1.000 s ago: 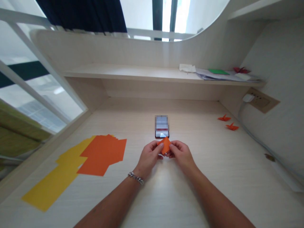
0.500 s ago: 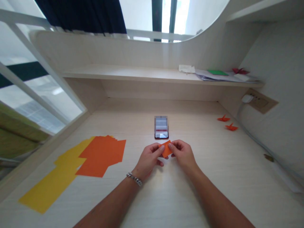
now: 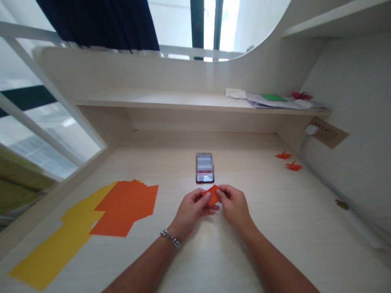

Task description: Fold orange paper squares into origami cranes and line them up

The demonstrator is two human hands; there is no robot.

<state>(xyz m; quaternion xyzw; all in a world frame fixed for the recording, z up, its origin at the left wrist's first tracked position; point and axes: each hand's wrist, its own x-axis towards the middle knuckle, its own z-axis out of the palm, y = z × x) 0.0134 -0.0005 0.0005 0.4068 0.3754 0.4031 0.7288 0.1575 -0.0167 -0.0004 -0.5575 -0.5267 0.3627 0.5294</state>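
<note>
Both my hands pinch a small folded piece of orange origami paper (image 3: 214, 197) above the desk. My left hand (image 3: 194, 206), with a chain bracelet (image 3: 170, 238) at its wrist, grips the paper's left side between thumb and fingers. On the opposite side, my right hand (image 3: 234, 202) holds the right edge and upper corner the same way. Just beyond the paper lies a phone (image 3: 205, 167) with its screen lit and blurred. The paper's underside and some fingertips are hidden.
Orange sheets (image 3: 125, 207) overlap yellow sheets (image 3: 51, 252) at the left. Two folded orange paper cranes (image 3: 293, 166) sit at the right, near a cable (image 3: 324, 181) from a wall socket (image 3: 328, 132). A shelf (image 3: 171, 99) with papers (image 3: 275, 102) spans the back.
The view has shifted slightly, so the desk items appear a little lower and further left. My fingers have moved a little on the orange paper, which both hands still hold.
</note>
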